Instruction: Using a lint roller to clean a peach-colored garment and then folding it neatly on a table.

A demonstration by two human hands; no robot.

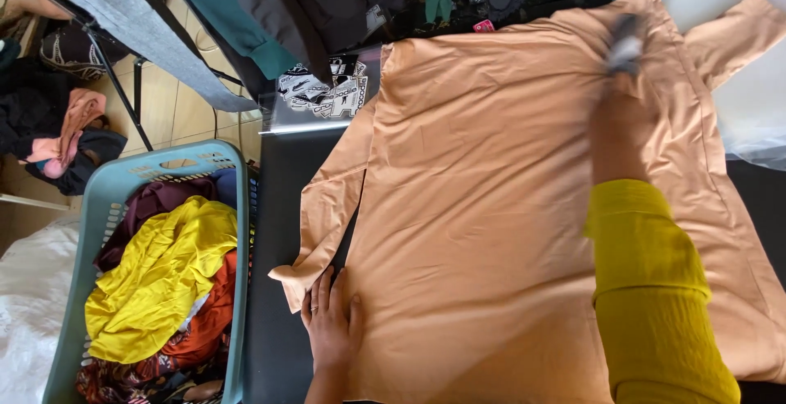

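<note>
- Peach long-sleeved top [491, 207] lies spread flat on the dark desk [278, 207], and I see both hands on it from the head camera.
- My left hand [332, 322] rests palm down on the top's near edge, fingers spread and flat, gripping nothing; it just presses the fabric.
- Just beyond that left hand, one sleeve [327, 207] of the top is folded down along the garment's side, its cuff ending beside my fingertips.
- My right hand [626, 52] is stretched far forward near the top's collar, blurred by motion; something small and grey sits at it, but I cannot tell whether the fingers are closed on it or only lying over it.
- The right forearm wears a mustard-yellow sleeve [655, 289] that crosses over the fabric.
- Beyond the right hand, the other sleeve [729, 31] of the top angles off toward a pale sheet at the far corner.
- To the left of my left hand, off the desk, a teal laundry basket [115, 183] holds a yellow garment [164, 273], an orange one beneath it and a dark maroon piece behind.
- Beyond both hands, dark and teal clothes [270, 19] hang along the far edge of the desk, with a black-and-white printed item [327, 93] lying below them.
</note>
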